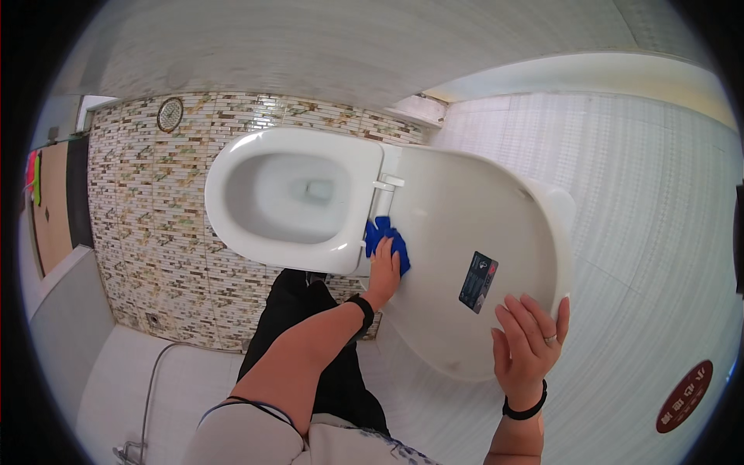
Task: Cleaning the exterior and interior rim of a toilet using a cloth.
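Observation:
A white toilet seat (290, 258) lies down over the bowl, and the wide toilet lid (442, 232) stands raised behind it. At the hinge strip, my left hand (385, 270) presses a crumpled blue cloth (401, 253) near the lower hinge, its fingers bent over the cloth. My right hand (526, 343) is at the lower right edge of the lid, fingers spread and no object in it; how firmly it touches the lid cannot be told. A dark sticker (478, 283) bearing writing is on the lid's inner face, left of my right hand.
Mosaic-patterned tiles (180, 232) cover the floor, with a round drain (170, 114) at upper left. A shower hose (148, 389) hangs at lower left. A pale wall (628, 232) rises behind the toilet, with a red oval sign (684, 396) bearing writing.

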Motion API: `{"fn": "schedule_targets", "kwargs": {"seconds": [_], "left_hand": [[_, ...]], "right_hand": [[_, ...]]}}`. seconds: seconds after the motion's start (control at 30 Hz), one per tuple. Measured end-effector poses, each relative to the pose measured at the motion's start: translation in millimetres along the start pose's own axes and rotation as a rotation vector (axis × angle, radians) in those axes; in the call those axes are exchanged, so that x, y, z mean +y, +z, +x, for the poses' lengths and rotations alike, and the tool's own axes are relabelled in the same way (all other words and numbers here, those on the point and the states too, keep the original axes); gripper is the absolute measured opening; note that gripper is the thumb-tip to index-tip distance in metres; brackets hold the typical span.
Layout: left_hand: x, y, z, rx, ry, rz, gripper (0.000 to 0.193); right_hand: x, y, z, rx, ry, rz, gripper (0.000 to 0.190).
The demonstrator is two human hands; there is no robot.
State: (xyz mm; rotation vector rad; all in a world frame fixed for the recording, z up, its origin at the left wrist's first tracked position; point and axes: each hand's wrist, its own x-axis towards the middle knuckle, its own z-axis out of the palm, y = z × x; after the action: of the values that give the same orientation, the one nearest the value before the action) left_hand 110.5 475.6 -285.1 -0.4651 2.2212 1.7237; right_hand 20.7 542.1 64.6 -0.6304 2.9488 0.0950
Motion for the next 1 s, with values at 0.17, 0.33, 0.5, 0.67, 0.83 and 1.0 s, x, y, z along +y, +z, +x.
{"fn": "schedule_targets", "kwargs": {"seconds": [0.17, 0.33, 0.5, 0.67, 0.83, 1.0], "left_hand": [[-17, -2, -27, -0.07, -0.077, 0.03, 0.041], [-25, -21, -21, -0.047, -0.174, 0.047, 0.037], [35, -42, 38, 0.123, 0.0, 0.032, 0.034], [75, -58, 106, 0.197, 0.276, 0.22, 0.036], [41, -54, 134, -0.109, 0.267, 0.753, 0.047], [17, -45, 120, -0.092, 0.363, 0.767, 0.05]], "right_hand": [[-1, 1, 2, 0.04, -0.024, 0.001, 0.022], [-15, -5, -3, 0.076, 0.042, 0.053, 0.022], [-66, 5, -34, 0.045, 0.134, 0.332, 0.022], [-75, 15, -40, 0.048, 0.19, 0.237, 0.02], [-74, 14, -52, 0.101, 0.325, 0.368, 0.021], [-99, 62, -46, 0.031, 0.253, 0.817, 0.022]]}}
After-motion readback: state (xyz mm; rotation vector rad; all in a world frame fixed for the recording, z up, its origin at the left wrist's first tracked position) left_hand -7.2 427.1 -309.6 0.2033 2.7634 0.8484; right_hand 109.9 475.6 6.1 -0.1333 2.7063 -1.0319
